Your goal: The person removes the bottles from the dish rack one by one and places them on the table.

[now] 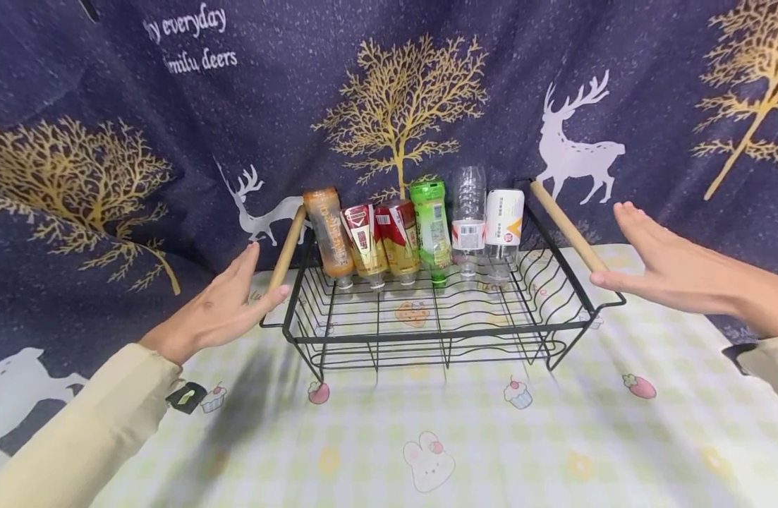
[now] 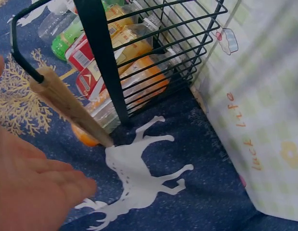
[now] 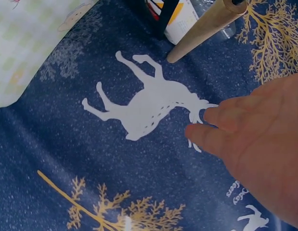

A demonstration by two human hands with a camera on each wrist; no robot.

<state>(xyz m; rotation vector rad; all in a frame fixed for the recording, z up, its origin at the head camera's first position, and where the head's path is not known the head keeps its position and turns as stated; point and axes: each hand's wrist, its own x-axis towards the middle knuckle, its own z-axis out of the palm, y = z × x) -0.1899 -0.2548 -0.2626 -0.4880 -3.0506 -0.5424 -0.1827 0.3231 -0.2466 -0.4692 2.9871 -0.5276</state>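
A black wire rack [image 1: 439, 337] with wooden handles stands on the table. Along its back several bottles lean with their necks down: an orange bottle [image 1: 328, 233], two red-and-gold bottles [image 1: 365, 240], a green bottle [image 1: 432, 226], a clear bottle [image 1: 469, 194] and a white-labelled bottle [image 1: 505, 217]. Beside the left wooden handle [image 1: 287, 247] is my left hand [image 1: 220, 310], fingers straight and thumb apart. My right hand [image 1: 681, 271] is held likewise by the right wooden handle [image 1: 569, 226], its thumb tip near the handle's front end. Whether either thumb touches wood I cannot tell. Both hands hold nothing.
A pale green checked tablecloth [image 1: 363, 437] with small printed pictures covers the table under the rack. Behind hangs a dark blue cloth [image 1: 287, 92] printed with gold trees and white deer, close to the rack's back.
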